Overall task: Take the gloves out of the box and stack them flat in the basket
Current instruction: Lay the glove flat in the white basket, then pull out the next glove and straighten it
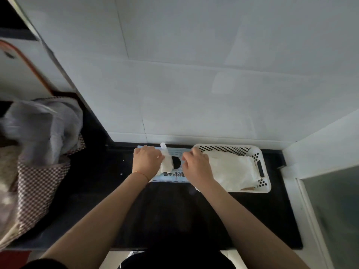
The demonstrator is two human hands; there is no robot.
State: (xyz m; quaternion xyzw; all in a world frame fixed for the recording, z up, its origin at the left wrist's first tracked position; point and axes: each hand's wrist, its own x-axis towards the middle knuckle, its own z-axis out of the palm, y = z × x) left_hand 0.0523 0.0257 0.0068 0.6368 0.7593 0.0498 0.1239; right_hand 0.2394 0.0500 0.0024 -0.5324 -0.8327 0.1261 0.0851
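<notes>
A light blue glove box (171,176) lies flat on the black counter, its dark oval opening facing up. My left hand (147,159) rests on the box's left part and pinches a white glove (166,162) that sticks out of the opening. My right hand (196,165) sits on the box's right end, fingers curled near the opening; whether it grips the glove is unclear. To the right stands a white perforated basket (260,154) with a flat stack of white gloves (231,169) inside.
The black counter (174,210) ends at a white tiled wall behind and a white frame with frosted glass (330,210) at the right. A checkered bag with grey cloth (38,152) stands at the left.
</notes>
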